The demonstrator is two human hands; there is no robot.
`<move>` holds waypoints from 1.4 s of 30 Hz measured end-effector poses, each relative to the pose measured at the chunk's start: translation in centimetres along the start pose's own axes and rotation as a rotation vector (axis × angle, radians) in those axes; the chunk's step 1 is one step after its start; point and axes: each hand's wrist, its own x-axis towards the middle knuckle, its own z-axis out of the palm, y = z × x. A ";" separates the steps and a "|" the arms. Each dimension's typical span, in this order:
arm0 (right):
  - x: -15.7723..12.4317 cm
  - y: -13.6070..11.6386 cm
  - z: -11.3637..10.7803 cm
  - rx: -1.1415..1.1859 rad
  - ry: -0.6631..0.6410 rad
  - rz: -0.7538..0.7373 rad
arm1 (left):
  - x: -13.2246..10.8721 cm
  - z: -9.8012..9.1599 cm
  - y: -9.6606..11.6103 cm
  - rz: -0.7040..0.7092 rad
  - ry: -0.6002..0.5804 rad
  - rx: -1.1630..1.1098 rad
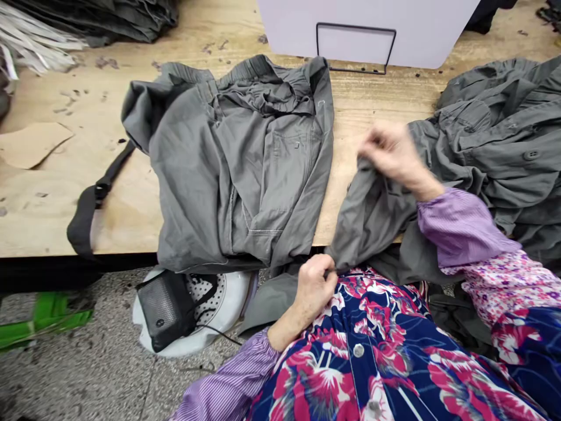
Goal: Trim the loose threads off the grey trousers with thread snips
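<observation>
My left hand (314,289) pinches the lower edge of a grey cotton garment (372,216) at the table's front edge. My right hand (392,155), blurred by motion, has its fingers bunched on the upper corner of that same cloth, which is stretched between my hands. Folded grey cargo trousers (239,166) lie on the table to the left of it. A heap of grey jackets with buttons and pocket flaps (504,128) lies to the right, under my right forearm.
The plywood table (87,222) bears a black strap (94,199), a cardboard scrap (30,143) and white strips (30,44). A white board in a wire stand (355,44) stands behind. Below the edge, a black mesh pouch (164,310) rests on a white polka-dot object (219,304).
</observation>
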 end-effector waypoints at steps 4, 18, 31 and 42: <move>-1.5 1.2 -6.2 0.229 0.681 -0.081 | 1.9 -1.1 0.9 0.323 0.492 0.148; -11.2 12.0 -3.3 0.213 0.207 0.454 | 4.9 0.5 3.0 0.291 0.095 -0.011; -9.6 7.2 -5.2 0.475 0.298 0.402 | 16.3 2.6 10.3 0.539 -0.062 -0.086; -11.0 7.1 -4.4 0.823 0.360 0.485 | 13.9 3.9 8.7 0.541 0.060 0.045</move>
